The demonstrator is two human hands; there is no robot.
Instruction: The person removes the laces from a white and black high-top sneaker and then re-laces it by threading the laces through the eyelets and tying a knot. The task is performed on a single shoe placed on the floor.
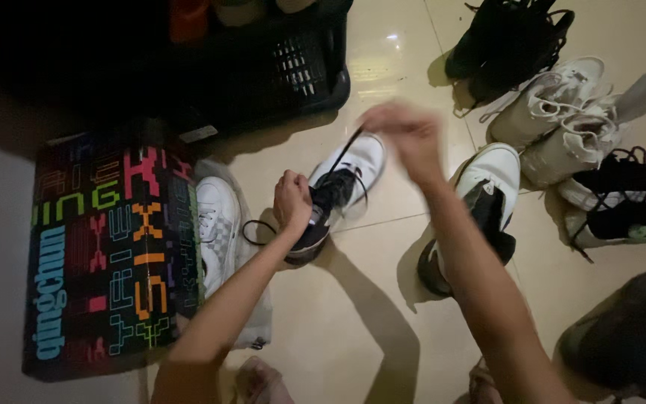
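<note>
A glossy tiled floor (353,329) carries everything. At the left lies a dark shoebox (106,254) with coloured lettering, a black basket (278,67) beyond it. Mid-scene stands a white-and-black sneaker (353,168); its mate (487,187) sits just right. The left hand (291,200) is closed round the sneaker's heel; the blurred right hand (405,135) pinches the black lace (347,150), drawn taut upward.

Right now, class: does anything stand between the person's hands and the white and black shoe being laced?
Nothing visible does. The left hand already grips the shoe, and the right hand pulls its black lace upward, unobstructed.
</note>
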